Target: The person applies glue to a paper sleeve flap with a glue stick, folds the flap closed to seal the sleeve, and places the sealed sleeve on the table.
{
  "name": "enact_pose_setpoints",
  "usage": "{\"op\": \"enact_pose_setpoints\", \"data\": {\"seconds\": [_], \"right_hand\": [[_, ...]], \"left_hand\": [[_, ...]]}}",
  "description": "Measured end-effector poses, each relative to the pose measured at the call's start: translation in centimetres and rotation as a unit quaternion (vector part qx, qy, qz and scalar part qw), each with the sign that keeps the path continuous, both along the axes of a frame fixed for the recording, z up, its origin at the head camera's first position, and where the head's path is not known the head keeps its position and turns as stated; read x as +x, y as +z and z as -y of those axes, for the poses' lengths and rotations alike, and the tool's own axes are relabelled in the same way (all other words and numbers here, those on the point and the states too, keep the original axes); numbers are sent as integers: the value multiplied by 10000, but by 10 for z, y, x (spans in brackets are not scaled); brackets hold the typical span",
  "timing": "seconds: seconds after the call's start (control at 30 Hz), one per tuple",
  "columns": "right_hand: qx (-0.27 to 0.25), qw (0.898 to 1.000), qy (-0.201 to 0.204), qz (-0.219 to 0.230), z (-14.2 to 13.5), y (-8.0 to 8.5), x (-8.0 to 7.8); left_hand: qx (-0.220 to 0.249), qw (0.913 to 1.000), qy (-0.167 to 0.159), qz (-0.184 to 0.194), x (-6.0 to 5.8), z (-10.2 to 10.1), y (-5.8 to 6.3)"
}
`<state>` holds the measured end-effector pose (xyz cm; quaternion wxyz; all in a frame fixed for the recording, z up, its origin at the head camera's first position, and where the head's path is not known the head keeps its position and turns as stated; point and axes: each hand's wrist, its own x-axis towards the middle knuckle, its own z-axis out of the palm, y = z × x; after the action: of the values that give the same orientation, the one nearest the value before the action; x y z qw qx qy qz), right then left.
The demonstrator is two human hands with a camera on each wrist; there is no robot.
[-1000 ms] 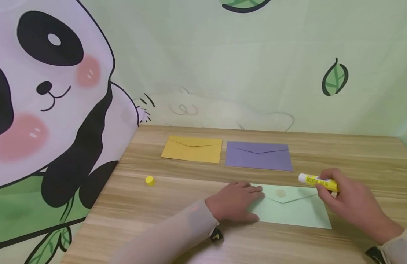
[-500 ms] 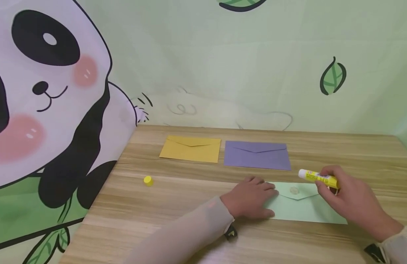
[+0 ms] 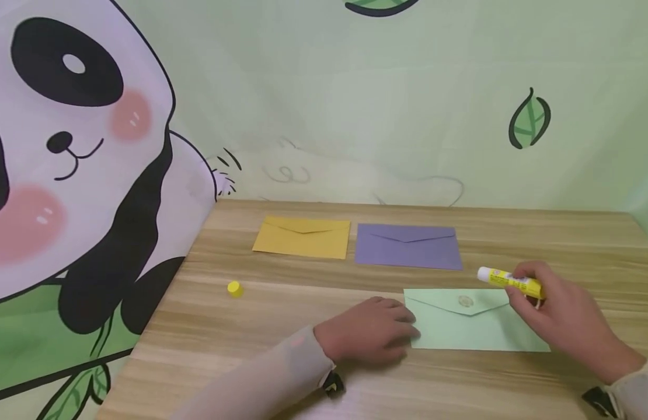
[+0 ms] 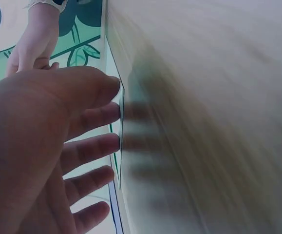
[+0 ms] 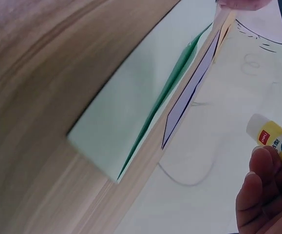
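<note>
In the head view a pale green envelope [image 3: 445, 326] lies on the table, a small round spot near its flap tip. The right wrist view shows its flap [image 5: 172, 80] lifted a little along the edge. My left hand [image 3: 368, 329] is at the envelope's left edge, fingers spread and loosely extended, gripping nothing. My right hand [image 3: 571, 318] holds a yellow glue stick [image 3: 510, 282] between thumb and fingers above the envelope's right part, its white end pointing left. The right hand hides the envelope's upper right corner. The yellow cap [image 3: 234, 289] sits on the table to the left.
Behind the green envelope lie a yellow envelope [image 3: 302, 238] and a purple envelope [image 3: 408, 247], side by side with flaps folded down. The wooden table [image 3: 282, 309] ends at a printed panda backdrop [image 3: 329, 116] at the back and left.
The green envelope has slid right under my left hand, which then moved back left to its edge. My right hand keeps holding the glue stick in nearly the same place.
</note>
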<state>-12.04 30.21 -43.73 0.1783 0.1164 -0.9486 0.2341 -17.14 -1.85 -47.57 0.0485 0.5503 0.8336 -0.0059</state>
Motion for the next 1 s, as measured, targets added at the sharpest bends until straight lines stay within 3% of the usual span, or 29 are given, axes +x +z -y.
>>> {"op": "enact_pose_setpoints", "data": {"seconds": [0.27,0.47,0.57,0.67,0.73,0.8,0.83,0.93,0.97,1.0], "right_hand": [[-25,10000,-5,-58,3,3,3],[-46,9999,-82,-41,5,5,3],[-141,9998,-105,-111,7,5,2],[-294,9995,-56,-120,10,6,1],[-412,9991,-66,-67,12,7,2],[-597,9982,-106,34,13,8,2],[-691,9975,-122,70,15,9,3],[-979,9951,-133,52,19,11,4],[-1045,9945,-107,32,21,12,3],[-1063,9943,-84,11,22,13,3]], "left_hand": [[-376,9989,159,-233,-1,-27,-4],[-514,9972,471,281,-12,-50,-5],[-367,9971,526,422,-16,-54,-5],[48,9957,552,740,-20,-51,-5],[479,9897,598,1213,-21,-46,-4],[971,9706,829,2039,-22,-41,-1],[1226,9544,1007,2528,-21,-39,2],[1965,8895,1515,3837,-19,-34,10],[2137,8700,1663,4121,-18,-33,12],[2258,8570,1756,4285,-17,-33,14]]}}
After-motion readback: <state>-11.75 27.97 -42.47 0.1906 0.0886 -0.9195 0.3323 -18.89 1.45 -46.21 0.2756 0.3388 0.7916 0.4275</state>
